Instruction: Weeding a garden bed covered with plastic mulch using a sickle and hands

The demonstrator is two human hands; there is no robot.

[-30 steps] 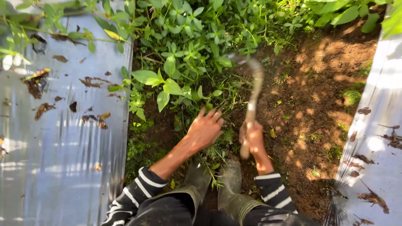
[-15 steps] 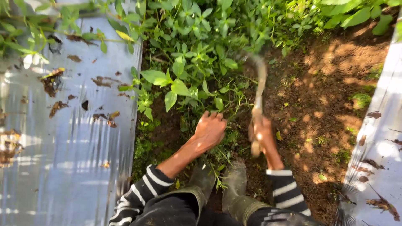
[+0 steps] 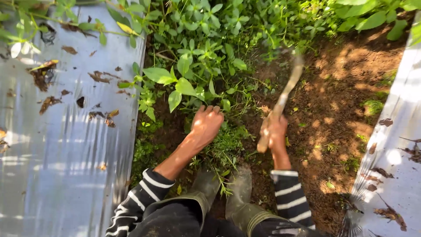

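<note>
Since the earlier frame the right hand (image 3: 275, 131) has swung its wooden-handled tool (image 3: 283, 103) so that the far end now leans to the right over the bare soil, where before it stood nearly straight up; the left hand (image 3: 206, 125) has barely shifted. That right hand is closed tight round the near end of the handle, and the tool's far end is blurred, so its head cannot be made out. The left hand lies with fingers curled down into the weeds (image 3: 197, 83), gripping low green stems at the near edge of the leafy patch. Both arms wear striped sleeves (image 3: 289, 197). Two rubber boots (image 3: 239, 188) stand close together on the soil (image 3: 342, 109) just near of the hands. Silver plastic sheeting (image 3: 66, 153), strewn with dry leaves, covers the ground at left, and a second strip (image 3: 394, 166) runs along the right.
</note>
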